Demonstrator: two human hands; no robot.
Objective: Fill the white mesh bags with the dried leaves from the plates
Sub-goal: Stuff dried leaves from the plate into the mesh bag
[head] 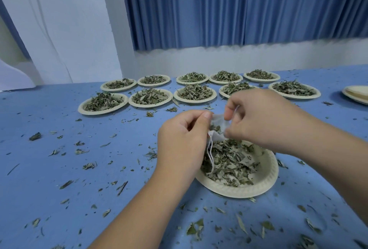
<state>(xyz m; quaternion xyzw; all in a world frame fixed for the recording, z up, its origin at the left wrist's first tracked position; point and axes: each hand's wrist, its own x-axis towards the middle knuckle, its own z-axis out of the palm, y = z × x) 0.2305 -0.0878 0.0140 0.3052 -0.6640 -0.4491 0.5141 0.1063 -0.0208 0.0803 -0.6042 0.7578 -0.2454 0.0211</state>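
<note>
White mesh bag [218,121] hangs over the near plate [264,181], gripped from both sides: left hand [183,139] fingers curled on one edge, right hand [262,117] fingers pinching the other.

Blue tabletop [79,169], littered with leaf scraps. Near plate pale, ribbed rim, dried leaves [229,161] spread thin. Farther back, ten heaped plates [150,98] in two rows. White wall [69,19], pleated blue curtain [239,5] behind.

Bag small, crumpled, green bits at its mouth. White drawstring [210,157] loops down onto the leaves.

Bag body mostly behind the fingers; fill level unclear. One far plate partly behind the right hand. Empty plate stack [356,93] cut off at right edge.
</note>
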